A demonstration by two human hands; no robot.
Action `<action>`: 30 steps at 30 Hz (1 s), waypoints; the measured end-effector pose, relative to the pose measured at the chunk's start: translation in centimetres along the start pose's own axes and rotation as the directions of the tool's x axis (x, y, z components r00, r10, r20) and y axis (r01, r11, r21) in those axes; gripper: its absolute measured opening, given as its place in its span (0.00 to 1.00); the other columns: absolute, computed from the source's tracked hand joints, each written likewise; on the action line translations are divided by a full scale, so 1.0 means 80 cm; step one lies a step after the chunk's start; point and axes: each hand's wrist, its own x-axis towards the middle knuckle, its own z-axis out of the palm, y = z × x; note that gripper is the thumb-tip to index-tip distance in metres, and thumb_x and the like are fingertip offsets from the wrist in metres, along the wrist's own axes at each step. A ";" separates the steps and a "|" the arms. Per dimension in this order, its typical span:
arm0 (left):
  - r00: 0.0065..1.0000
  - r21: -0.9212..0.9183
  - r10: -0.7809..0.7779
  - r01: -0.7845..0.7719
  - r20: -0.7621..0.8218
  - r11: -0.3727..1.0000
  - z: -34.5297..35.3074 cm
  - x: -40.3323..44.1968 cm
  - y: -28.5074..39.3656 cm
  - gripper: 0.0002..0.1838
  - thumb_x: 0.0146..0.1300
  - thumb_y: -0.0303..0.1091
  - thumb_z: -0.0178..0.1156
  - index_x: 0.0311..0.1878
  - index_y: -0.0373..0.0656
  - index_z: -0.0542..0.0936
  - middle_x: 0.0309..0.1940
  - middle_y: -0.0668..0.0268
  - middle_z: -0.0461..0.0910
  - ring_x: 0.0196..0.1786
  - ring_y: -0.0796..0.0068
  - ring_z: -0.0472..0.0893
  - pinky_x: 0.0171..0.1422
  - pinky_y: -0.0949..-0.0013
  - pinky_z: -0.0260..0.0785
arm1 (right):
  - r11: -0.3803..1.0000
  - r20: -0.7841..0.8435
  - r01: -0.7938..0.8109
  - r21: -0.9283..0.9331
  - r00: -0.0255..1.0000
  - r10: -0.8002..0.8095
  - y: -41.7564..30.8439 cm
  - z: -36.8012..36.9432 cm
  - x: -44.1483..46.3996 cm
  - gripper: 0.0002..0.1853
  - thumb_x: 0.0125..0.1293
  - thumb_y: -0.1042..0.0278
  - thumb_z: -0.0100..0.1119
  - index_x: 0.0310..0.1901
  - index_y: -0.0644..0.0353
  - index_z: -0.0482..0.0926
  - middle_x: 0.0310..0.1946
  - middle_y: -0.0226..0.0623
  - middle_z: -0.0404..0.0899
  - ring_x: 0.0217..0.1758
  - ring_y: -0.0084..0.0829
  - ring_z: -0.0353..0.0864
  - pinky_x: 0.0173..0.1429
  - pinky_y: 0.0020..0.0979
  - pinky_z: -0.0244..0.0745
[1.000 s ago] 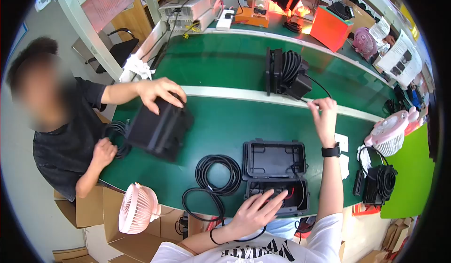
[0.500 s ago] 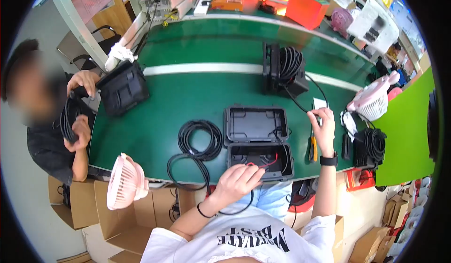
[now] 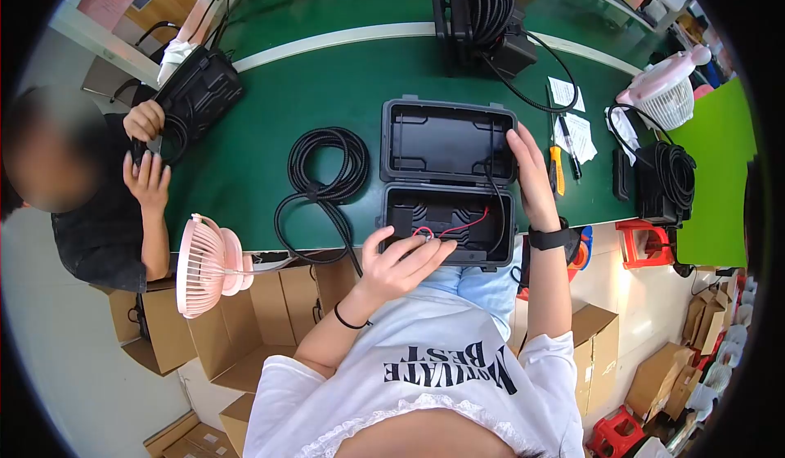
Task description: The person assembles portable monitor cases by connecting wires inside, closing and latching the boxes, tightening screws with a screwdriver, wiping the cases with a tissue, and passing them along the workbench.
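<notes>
An opened black plastic box [image 3: 450, 181] lies in front of me, its lid folded back away from me. My right hand [image 3: 536, 181], with a dark watch on the wrist, grips the right edge of the lid. My left hand [image 3: 402, 263] reaches over the box's front rim with fingers stretched out and thumb apart. Its fingertips are at a thin red wire [image 3: 464, 226] inside the lower half; whether they touch it is unclear. A black wire [image 3: 495, 186] runs from lid to base on the right. Left of the box lies a coiled black cable [image 3: 329, 168], its tail running behind my left hand.
A yellow-handled tool [image 3: 557, 170], a pen [image 3: 570, 143] and paper slips [image 3: 582, 135] lie at right. Black units with coiled cable stand at the back [image 3: 491, 37] and right [image 3: 672, 181]. Pink fans [image 3: 208, 266] flank the table. A co-worker's hands [image 3: 147, 151] hold coiled cable at left.
My view has tilted down. My right hand has moved from above the paper to the lid's edge. The left hand's fingers have spread. The co-worker's cable is now lower, beside their black box.
</notes>
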 end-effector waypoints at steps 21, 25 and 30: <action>0.946 -0.099 -0.137 0.173 0.292 0.980 -0.014 0.052 -0.007 0.32 0.32 0.43 0.75 0.50 0.56 0.87 0.44 0.79 0.84 0.46 0.73 0.76 0.51 0.65 0.69 | 0.881 0.236 0.462 -0.100 0.871 -0.430 -0.037 -0.009 -0.002 0.27 0.75 0.67 0.56 0.73 0.59 0.66 0.71 0.40 0.70 0.75 0.32 0.66 0.78 0.33 0.56; 0.928 0.076 -0.117 0.097 0.354 0.992 -0.029 0.070 0.022 0.35 0.43 0.42 0.73 0.61 0.59 0.82 0.59 0.80 0.79 0.54 0.73 0.73 0.58 0.62 0.66 | 0.852 0.224 0.500 -0.153 0.858 -0.463 -0.032 -0.012 0.001 0.25 0.73 0.69 0.57 0.70 0.60 0.69 0.72 0.42 0.70 0.80 0.38 0.61 0.80 0.38 0.53; 0.929 -0.096 0.105 -0.075 0.355 0.993 -0.008 0.087 0.050 0.25 0.62 0.35 0.59 0.64 0.53 0.80 0.62 0.75 0.78 0.62 0.73 0.75 0.60 0.67 0.69 | 0.832 0.208 0.531 -0.163 0.842 -0.497 -0.028 -0.012 0.001 0.24 0.71 0.70 0.59 0.67 0.61 0.72 0.71 0.43 0.71 0.79 0.40 0.61 0.81 0.39 0.52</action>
